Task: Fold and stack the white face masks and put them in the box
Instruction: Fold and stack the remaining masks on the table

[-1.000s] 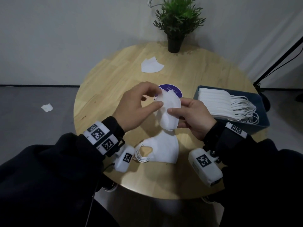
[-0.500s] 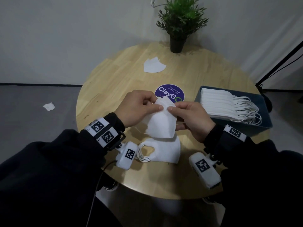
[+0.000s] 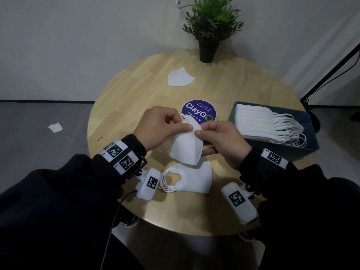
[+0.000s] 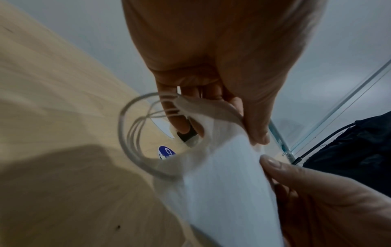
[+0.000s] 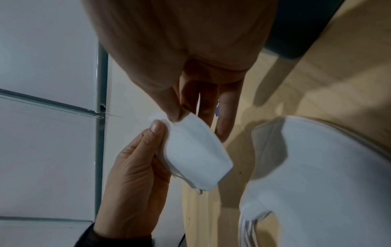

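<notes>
A folded white face mask (image 3: 187, 148) hangs above the round wooden table (image 3: 136, 98), held at its top edge by both hands. My left hand (image 3: 161, 126) pinches the top from the left and my right hand (image 3: 218, 139) pinches it from the right. The same mask (image 4: 230, 183) shows in the left wrist view with its ear loops (image 4: 135, 133) dangling. In the right wrist view both thumbs pinch the mask's (image 5: 196, 150) top corner. A stack of folded masks (image 3: 191, 178) lies on the table below. The dark blue box (image 3: 303, 151) at right holds several folded masks (image 3: 257, 123).
Another white mask (image 3: 180, 77) lies at the far side of the table, near a potted plant (image 3: 211, 26). A purple round sticker (image 3: 198, 112) marks the table centre. A white scrap (image 3: 56, 127) lies on the floor at left. A black stand (image 3: 331, 71) leans at right.
The mask has been lowered slightly and turned flat toward me, and both hands have come together, now pinching its top edge.
</notes>
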A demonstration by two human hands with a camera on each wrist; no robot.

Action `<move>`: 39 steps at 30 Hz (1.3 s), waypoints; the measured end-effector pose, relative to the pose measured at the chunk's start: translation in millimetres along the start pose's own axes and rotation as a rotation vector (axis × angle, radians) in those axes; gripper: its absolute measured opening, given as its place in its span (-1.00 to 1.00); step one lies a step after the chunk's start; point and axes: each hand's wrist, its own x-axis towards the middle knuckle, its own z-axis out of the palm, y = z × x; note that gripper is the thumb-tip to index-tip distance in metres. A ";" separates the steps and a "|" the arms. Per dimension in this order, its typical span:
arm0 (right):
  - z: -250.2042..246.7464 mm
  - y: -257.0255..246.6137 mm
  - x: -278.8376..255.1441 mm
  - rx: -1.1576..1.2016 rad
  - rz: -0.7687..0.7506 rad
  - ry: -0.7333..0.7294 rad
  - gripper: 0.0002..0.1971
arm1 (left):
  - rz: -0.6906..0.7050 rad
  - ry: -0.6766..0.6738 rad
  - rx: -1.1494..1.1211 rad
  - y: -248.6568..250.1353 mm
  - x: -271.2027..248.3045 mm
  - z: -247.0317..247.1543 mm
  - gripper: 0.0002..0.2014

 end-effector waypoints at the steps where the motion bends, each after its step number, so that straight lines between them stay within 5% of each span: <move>1: -0.5 0.7 -0.1 -0.003 -0.002 0.000 -0.83 | 0.002 -0.003 0.007 0.6 -0.4 0.3 -0.67; 26: -5.3 -1.8 -7.1 -0.004 0.059 0.068 -0.84 | -0.023 -0.064 0.003 5.0 -2.7 -4.0 -0.94; 29: -7.8 -2.4 -11.8 0.020 0.057 0.105 -0.85 | -0.047 -0.230 0.013 8.6 -4.3 -9.2 -0.88; 33: -14.1 1.5 -22.3 0.009 0.076 0.120 -0.94 | -0.138 -0.571 0.305 9.6 -12.3 -23.6 -0.66; 39: -16.2 26.8 -25.1 -0.229 0.194 0.099 -0.88 | -0.272 -0.568 0.314 3.6 -22.7 -26.9 -0.65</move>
